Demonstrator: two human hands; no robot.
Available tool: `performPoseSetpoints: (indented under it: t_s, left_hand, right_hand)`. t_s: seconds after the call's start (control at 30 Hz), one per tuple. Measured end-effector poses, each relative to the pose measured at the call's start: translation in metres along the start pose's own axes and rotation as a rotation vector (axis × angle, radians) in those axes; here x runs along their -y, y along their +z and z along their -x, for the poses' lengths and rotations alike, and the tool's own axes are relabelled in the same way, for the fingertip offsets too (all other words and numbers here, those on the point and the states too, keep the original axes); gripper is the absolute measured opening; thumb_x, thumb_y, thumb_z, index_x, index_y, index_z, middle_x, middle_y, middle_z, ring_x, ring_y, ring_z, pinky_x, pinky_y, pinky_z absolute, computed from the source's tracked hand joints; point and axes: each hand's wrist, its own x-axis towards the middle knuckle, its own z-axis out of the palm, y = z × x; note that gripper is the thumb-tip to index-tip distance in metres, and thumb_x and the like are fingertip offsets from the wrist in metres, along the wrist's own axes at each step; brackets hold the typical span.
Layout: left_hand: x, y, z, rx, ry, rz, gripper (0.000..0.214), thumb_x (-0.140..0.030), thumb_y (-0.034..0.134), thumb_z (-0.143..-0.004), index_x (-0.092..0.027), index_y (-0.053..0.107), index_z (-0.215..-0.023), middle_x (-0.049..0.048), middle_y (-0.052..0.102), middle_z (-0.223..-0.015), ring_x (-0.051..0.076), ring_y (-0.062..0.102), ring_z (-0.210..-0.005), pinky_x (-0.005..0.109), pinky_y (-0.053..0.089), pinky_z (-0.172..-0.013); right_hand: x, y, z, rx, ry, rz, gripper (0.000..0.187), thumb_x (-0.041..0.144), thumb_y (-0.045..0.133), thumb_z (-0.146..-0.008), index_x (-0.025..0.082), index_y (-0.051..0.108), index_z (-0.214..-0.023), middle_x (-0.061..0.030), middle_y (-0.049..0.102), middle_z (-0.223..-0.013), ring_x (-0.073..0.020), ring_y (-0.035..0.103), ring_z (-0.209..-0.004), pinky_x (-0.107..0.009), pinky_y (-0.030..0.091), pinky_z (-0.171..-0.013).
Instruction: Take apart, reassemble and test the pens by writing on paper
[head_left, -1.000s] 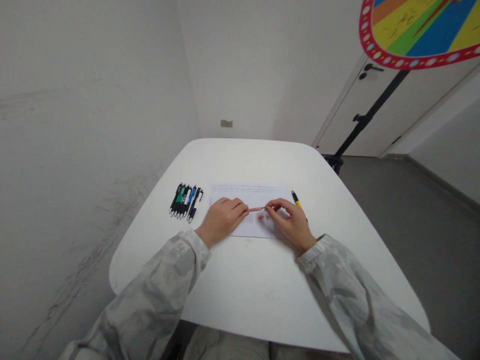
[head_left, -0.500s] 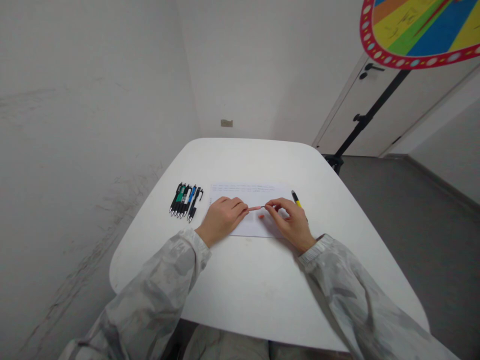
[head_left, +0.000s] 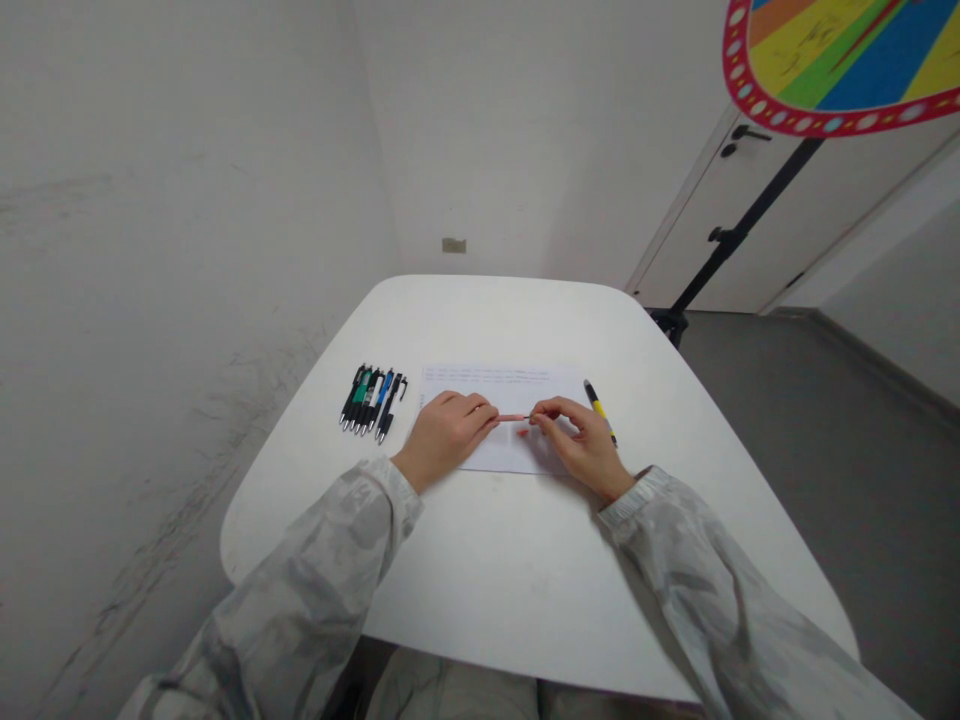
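My left hand (head_left: 450, 432) is closed round a slim pink pen barrel (head_left: 512, 418), which points right over a white sheet of paper (head_left: 487, 460). The fingertips of my right hand (head_left: 574, 440) pinch the thin dark refill (head_left: 528, 418) at the barrel's right end. Only a short stretch of the refill shows between barrel and fingers. Below the barrel, a small pink-orange piece (head_left: 522, 432) lies on the paper. Lines of handwriting run along the sheet's top; my hands hide part of its middle.
On the white table (head_left: 510, 560), a row of several pens (head_left: 367, 400) lies left of the paper. A yellow and black pen (head_left: 598, 408) rests right of it. Beyond the table's right side stands a colourful wheel (head_left: 847, 60) on a black pole (head_left: 742, 225).
My right fingertips are closer to the barrel's end, and less of the dark refill shows. My left hand keeps its place.
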Motion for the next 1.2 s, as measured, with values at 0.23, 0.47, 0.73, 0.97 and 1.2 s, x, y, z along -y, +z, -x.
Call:
performPoseSetpoints:
  t_s: [0.23,0.47,0.73,0.97,1.2]
  left_hand:
    - [-0.001,-0.001,0.000,0.005,-0.002,0.027,0.025,-0.031,0.049,-0.116,-0.019,0.070,-0.110,0.0049,0.077,-0.103,0.019,0.069,-0.089,0.039,0.051,-0.089]
    - [-0.001,-0.002,-0.001,-0.012,-0.005,0.025,0.025,-0.032,0.050,-0.116,-0.019,0.070,-0.110,0.0047,0.078,-0.104,0.019,0.069,-0.089,0.038,0.050,-0.088]
    - [0.001,0.000,0.001,-0.018,-0.025,0.034,0.026,-0.033,0.050,-0.116,-0.019,0.071,-0.111,0.0062,0.077,-0.104,0.020,0.071,-0.092,0.040,0.052,-0.089]
    - [0.006,0.001,0.001,-0.042,-0.061,0.019,0.024,-0.031,0.049,-0.116,-0.020,0.069,-0.110,0.0055,0.076,-0.103,0.021,0.070,-0.094,0.039,0.051,-0.088]
    - [0.006,0.002,0.001,-0.033,-0.064,0.008,0.020,-0.030,0.052,-0.115,-0.020,0.068,-0.109,0.0050,0.076,-0.102,0.021,0.069,-0.093,0.039,0.051,-0.087]
  right_hand:
    - [0.002,0.002,0.001,-0.022,-0.039,0.063,0.020,0.045,0.072,-0.102,0.028,0.078,-0.096,-0.0062,0.079,-0.088,-0.0263,0.071,-0.083,-0.045,0.056,-0.084]
    - [-0.003,0.002,0.003,-0.080,-0.072,0.078,0.018,0.046,0.075,-0.102,0.030,0.084,-0.105,-0.0065,0.083,-0.097,-0.0271,0.073,-0.087,-0.047,0.058,-0.087]
    - [0.003,0.000,0.001,0.008,-0.068,0.080,0.021,0.046,0.072,-0.103,0.029,0.080,-0.113,-0.0061,0.082,-0.099,-0.0261,0.074,-0.087,-0.048,0.056,-0.091]
    - [0.002,-0.006,-0.001,0.163,-0.159,0.250,0.015,0.037,0.073,-0.101,0.026,0.075,-0.110,-0.0087,0.077,-0.105,-0.0277,0.070,-0.095,-0.047,0.052,-0.091]
    - [-0.006,-0.004,-0.003,0.253,-0.153,0.270,0.012,0.034,0.068,-0.104,0.026,0.076,-0.101,-0.0089,0.077,-0.102,-0.0286,0.068,-0.096,-0.047,0.051,-0.091]
